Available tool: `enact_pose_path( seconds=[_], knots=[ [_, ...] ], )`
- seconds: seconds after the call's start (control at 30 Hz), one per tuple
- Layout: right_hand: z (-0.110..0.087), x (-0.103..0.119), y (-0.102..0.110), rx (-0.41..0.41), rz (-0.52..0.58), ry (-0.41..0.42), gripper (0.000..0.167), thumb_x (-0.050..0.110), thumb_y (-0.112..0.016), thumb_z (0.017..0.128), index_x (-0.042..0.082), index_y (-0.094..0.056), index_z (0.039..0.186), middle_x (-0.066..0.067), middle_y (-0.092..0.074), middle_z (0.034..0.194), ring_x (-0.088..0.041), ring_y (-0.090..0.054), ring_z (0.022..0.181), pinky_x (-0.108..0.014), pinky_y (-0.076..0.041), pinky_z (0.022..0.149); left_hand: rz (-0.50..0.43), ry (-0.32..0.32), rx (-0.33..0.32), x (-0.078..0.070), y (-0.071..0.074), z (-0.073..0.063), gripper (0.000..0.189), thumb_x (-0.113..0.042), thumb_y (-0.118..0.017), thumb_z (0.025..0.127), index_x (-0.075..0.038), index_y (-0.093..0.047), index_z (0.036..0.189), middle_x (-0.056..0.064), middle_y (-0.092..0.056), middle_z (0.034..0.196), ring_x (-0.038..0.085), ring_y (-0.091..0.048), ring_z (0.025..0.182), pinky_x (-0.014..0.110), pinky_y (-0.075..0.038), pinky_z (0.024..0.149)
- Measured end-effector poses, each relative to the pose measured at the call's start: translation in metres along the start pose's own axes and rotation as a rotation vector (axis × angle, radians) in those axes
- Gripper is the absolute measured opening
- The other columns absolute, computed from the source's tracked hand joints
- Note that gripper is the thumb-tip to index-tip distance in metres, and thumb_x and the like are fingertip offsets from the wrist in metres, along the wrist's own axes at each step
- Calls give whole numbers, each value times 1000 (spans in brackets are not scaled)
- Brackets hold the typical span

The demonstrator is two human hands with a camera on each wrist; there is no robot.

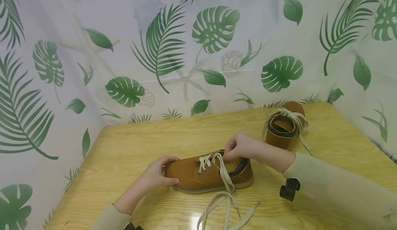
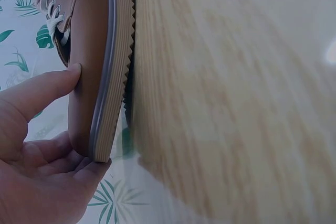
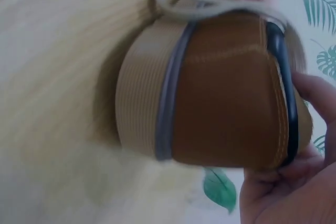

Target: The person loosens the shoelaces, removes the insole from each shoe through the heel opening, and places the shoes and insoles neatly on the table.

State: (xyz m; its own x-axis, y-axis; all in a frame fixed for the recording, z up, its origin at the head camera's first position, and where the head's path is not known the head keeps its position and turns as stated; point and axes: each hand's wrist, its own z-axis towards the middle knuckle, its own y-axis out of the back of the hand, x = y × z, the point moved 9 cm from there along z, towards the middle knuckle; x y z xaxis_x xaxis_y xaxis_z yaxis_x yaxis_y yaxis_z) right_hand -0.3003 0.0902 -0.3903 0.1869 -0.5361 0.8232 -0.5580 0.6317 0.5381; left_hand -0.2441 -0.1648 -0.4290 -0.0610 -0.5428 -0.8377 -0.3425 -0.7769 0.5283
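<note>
A brown lace-up shoe (image 1: 186, 171) rests on its sole on the table, toe to the left. My left hand (image 1: 156, 173) grips its toe, thumb on the near side and fingers round the front; the left wrist view shows the thumb pressed on the brown upper (image 2: 90, 72). At the shoe's opening my right hand (image 1: 243, 147) has curled fingers, with the fingertips by the collar and tongue. The right wrist view shows this hand (image 3: 310, 182) beside the dark-lined collar (image 3: 283, 93), its fingertips partly hidden. Cream laces (image 1: 227, 178) cross the front and trail toward me, loose.
A second brown shoe (image 1: 279, 140) stands at the back right, a cream lace looped over it and one end hanging onto the table. The wooden table (image 1: 130, 144) ends at a leaf-patterned cloth (image 1: 186, 68) at the back and sides.
</note>
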Motion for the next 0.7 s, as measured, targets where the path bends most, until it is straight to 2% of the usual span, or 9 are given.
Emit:
enact_pose_path(
  seconds=[0.2, 0.33, 0.47, 0.7],
  knots=[
    [-3, 8, 1, 67, -166, 111, 25, 19, -82, 90, 9, -73, 69, 12, -59, 61, -7, -46, 59, -21, -40, 57, 2, -4, 3, 0, 0, 1, 66, 0, -84, 88, 2, -55, 147, 24, -57, 151, 53, -50, 144, 58, -50, 118],
    [-7, 14, 1, 139, -202, 185, 21, 19, -82, 91, 8, -74, 74, 10, -62, 66, -5, -48, 61, -20, -43, 58, 3, -11, 3, 0, 0, 2, 67, -1, -84, 88, 1, -54, 148, 23, -57, 151, 52, -49, 144, 59, -49, 119],
    [-8, 12, 2, 176, -138, 181, 13, 14, -84, 88, 4, -78, 83, 8, -68, 74, -7, -55, 69, -22, -49, 64, -5, -20, 8, 0, 0, 2, 67, -1, -84, 89, 2, -53, 149, 24, -56, 151, 53, -49, 144, 58, -50, 118],
    [-5, -3, 3, 135, 26, 73, 17, 15, -82, 90, -1, -79, 86, 11, -69, 76, -11, -58, 77, -25, -51, 72, -11, -37, 2, 0, 1, 0, 65, 0, -84, 88, 2, -55, 146, 25, -57, 149, 52, -51, 142, 57, -51, 117]
  ],
)
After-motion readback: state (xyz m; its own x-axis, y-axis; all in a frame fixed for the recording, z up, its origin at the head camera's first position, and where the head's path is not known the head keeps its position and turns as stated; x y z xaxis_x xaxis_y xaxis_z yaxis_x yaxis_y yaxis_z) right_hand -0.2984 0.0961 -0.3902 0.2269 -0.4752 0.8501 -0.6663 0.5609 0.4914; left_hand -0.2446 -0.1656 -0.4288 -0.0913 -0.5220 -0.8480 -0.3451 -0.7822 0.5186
